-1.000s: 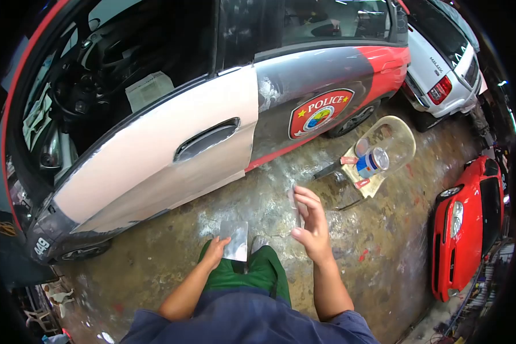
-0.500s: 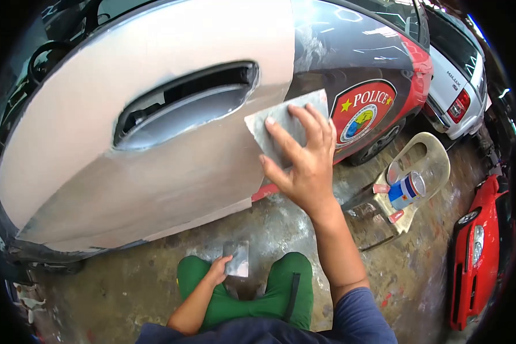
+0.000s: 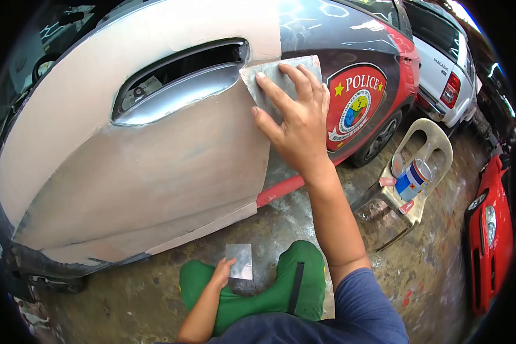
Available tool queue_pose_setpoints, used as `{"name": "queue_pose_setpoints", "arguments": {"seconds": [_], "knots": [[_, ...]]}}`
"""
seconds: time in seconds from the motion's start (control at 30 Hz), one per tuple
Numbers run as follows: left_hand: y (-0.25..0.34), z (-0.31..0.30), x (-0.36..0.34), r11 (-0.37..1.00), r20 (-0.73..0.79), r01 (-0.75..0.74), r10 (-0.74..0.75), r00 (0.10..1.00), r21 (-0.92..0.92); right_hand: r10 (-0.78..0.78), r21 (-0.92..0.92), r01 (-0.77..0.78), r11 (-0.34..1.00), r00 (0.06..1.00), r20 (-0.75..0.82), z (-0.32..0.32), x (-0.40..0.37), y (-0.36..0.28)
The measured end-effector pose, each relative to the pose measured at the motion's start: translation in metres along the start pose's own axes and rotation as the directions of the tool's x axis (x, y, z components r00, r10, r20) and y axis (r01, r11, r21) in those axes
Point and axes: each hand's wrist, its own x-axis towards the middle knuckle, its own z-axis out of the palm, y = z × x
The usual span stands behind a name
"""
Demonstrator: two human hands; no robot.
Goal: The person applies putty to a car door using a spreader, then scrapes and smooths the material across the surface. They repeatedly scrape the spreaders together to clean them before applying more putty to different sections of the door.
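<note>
My right hand (image 3: pixel 304 129) holds a square grey filler spreader plate (image 3: pixel 276 78), its fingers spread over the face. That plate is at the rear edge of the car door (image 3: pixel 172 166), right of the handle recess (image 3: pixel 180 94). The door is coated in pinkish-beige filler or primer. In my left hand (image 3: pixel 221 274), low by my knee, a second thin metal plate (image 3: pixel 241 259) is pinched between thumb and fingers. The dark rear panel with a red police emblem (image 3: pixel 356 108) lies right of my right hand.
A worn plastic chair (image 3: pixel 436 135) on the right bears an open blue-and-white paint can (image 3: pixel 411 180) and reddish scraps. Behind it is a white pickup (image 3: pixel 438 63). A red car (image 3: pixel 487 235) stands at far right on the stained floor (image 3: pixel 361 298).
My right hand and its plate have shifted up in view and slightly left, as the whole view moved too. My left hand still holds its plate.
</note>
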Motion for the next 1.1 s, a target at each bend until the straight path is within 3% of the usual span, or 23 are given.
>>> {"name": "queue_pose_setpoints", "arguments": {"seconds": [0.2,0.33,0.47,0.57,0.83,1.0,1.1], "knots": [[0.023,0.017,-0.024,0.999,0.065,0.005,-0.008,0.998,0.039,-0.004,0.011,0.005,1.000,0.999,-0.036,0.024,-0.006,0.006],[0.020,0.019,-0.021,1.000,0.034,-0.016,0.015,0.999,0.023,-0.019,0.024,0.016,1.000,0.995,0.099,0.010,-0.025,0.008],[0.001,0.011,0.001,1.000,-0.070,-0.024,0.024,0.997,0.007,-0.012,0.037,0.010,0.999,0.999,0.050,-0.009,-0.011,0.003],[0.020,0.019,-0.019,0.999,0.053,-0.035,0.034,0.998,0.021,-0.014,0.027,0.014,1.000,1.000,-0.002,-0.004,0.000,0.006],[0.023,0.020,-0.022,0.999,0.020,-0.001,0.000,1.000,0.044,-0.029,0.010,0.029,1.000,0.998,-0.051,0.025,-0.007,0.018],[0.021,0.018,-0.019,0.998,0.062,-0.017,0.014,0.998,0.052,0.025,0.027,-0.028,0.999,0.993,0.119,0.008,-0.040,0.012],[0.026,0.025,-0.019,0.998,0.054,-0.017,0.013,0.998,0.061,0.019,0.040,-0.022,0.999,0.997,0.070,-0.005,-0.029,0.004]]}}
